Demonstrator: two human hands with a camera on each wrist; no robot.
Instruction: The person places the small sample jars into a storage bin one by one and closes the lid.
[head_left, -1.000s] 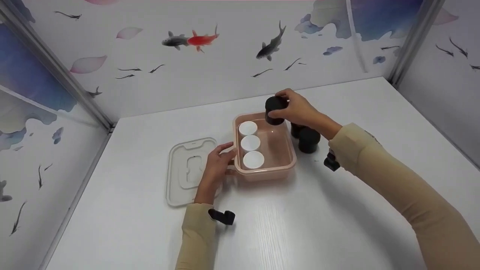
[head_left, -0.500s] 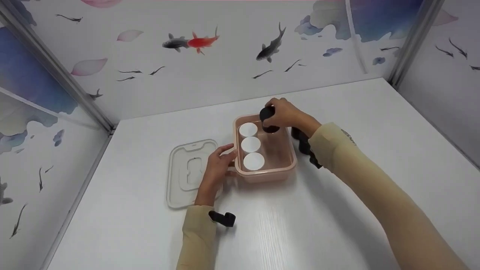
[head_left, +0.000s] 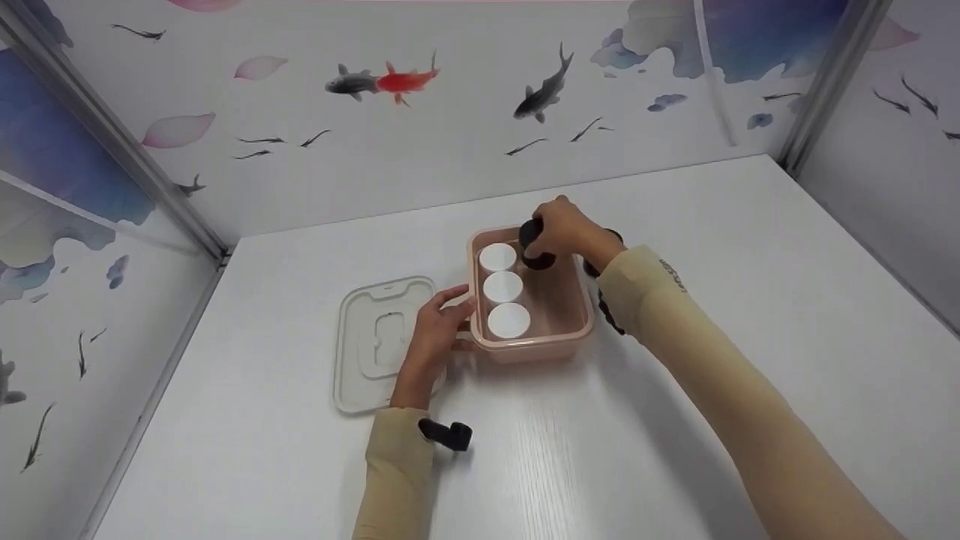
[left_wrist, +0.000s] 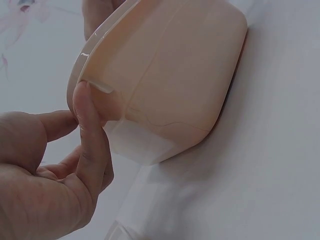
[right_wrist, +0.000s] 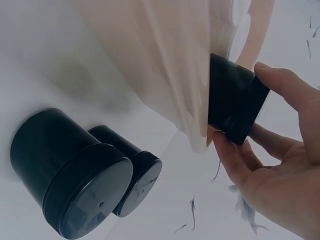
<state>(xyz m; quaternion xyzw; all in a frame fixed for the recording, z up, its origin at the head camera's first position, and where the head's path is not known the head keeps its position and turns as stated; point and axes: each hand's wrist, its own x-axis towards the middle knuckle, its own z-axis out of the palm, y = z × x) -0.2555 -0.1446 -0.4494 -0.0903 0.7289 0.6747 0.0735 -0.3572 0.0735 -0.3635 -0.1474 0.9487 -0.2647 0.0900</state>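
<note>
In the head view a pink plastic box [head_left: 536,354] stands on the table with three white-lidded jars [head_left: 503,287] in a row along its left side. My left hand [head_left: 435,326] pinches the box's left rim; thumb and finger [left_wrist: 86,120] grip that rim in the left wrist view. My right hand [head_left: 568,227] holds a black jar [head_left: 531,236] by its lid, partly lowered into the box's back right corner. In the right wrist view fingers and thumb [right_wrist: 282,82] are around the lid, and the box wall hides the jar's [right_wrist: 232,97] lower end.
Two black jars [right_wrist: 70,170] stand right of the box, mostly hidden by my right arm in the head view. A pale translucent lid [head_left: 360,352] lies left of the box, partly under my left hand. Printed panels [head_left: 450,165] border the white table.
My right hand has brought the black jar left and down from above the box's back right rim into the box. The left hand stays at the rim.
</note>
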